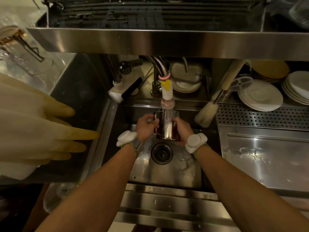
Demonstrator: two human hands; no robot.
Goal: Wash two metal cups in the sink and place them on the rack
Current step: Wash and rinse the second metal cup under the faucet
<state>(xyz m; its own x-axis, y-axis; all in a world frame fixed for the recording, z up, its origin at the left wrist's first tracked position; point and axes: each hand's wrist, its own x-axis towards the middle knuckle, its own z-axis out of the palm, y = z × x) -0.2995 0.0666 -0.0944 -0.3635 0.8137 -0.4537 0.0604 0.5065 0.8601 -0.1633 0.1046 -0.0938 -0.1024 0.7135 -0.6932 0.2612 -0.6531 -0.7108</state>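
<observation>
Rack (150,15) far above both hands: cut off at top edge, dark, contents unreadable. Sink (167,174) below hands; front wall partly hidden by forearms. Pale gloves (41,131) well left of left hand (146,127), blurred, cropped. Metal cup (167,129) between hands under tap nozzle (167,97); stream obscures its mouth. Left hand grips handle side; right hand (183,131) curls round wall, fingertips hidden. Open basin floor around drain (161,153) just below wrists; brush (207,113) near right hand
</observation>
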